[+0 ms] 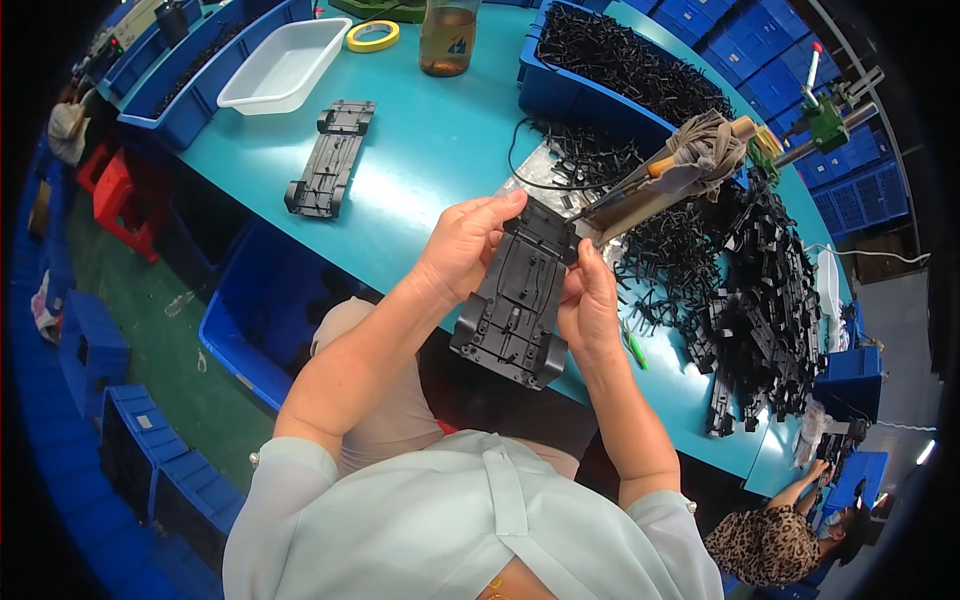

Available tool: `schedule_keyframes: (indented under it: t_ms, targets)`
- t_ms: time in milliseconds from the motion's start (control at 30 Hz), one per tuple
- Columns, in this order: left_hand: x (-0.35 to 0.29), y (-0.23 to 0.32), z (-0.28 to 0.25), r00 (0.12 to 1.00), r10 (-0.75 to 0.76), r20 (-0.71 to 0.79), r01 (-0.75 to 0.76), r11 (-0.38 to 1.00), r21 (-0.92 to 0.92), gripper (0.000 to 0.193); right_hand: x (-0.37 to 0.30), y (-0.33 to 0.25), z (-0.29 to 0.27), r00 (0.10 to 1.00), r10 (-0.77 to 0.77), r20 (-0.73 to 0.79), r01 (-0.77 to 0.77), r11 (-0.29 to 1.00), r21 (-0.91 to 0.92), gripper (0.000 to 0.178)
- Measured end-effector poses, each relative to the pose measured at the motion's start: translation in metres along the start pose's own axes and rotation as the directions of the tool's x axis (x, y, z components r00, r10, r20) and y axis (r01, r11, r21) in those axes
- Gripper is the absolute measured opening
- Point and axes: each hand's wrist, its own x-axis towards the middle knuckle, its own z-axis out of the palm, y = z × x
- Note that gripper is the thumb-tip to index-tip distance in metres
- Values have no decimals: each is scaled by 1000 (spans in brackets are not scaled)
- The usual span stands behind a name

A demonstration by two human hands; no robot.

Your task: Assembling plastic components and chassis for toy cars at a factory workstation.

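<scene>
In the head view, a workroom with a green floor (215,350) surrounds a teal tabletop (430,140) that runs from the upper left to the lower right of the frame. Blue crates (745,45) are stacked in the upper right, and a red stool (122,205) stands at the left.

At the centre, over the near edge of the tabletop, the person holds a long black part (515,300) at a slant. The left hand (465,245) grips its upper left side; the right hand (588,300) pinches its right edge, thumb uppermost.

A similar black part (333,160) lies in the upper left, near a white tray (285,68) and a roll of yellow tape (373,36). A bottle (447,40) of brownish liquid stands at the top. Small black pieces fill a blue bin (590,110) in the upper right; a heap of black parts (765,310) spreads below it. A green pen (634,345) lies beside the right wrist. Another person (760,545) sits in the lower right corner.
</scene>
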Motion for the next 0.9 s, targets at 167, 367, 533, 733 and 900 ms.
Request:
schedule_keyframes:
  t_ms: [167,367,533,733,900]
  targets:
    - [-2,3,3,1000,-8,-22,9,1000,21,30,-3,-2,2,1000,-8,28,8,1000,-9,22]
    - [-2,3,-3,998,-66,11,64,994,90,38,-6,-2,3,998,-26,62,26,1000,-7,25]
    - [0,2,-3,996,-87,2,86,991,104,38,-4,-1,-1,999,-32,43,32,999,-11,27]
    - [2,3,-2,997,-81,-1,81,991,111,37,-2,-4,2,999,-29,44,30,999,-24,28]
    - [1,2,-4,994,-110,-1,110,989,104,37,-1,-3,0,999,-23,39,24,1000,-17,27]
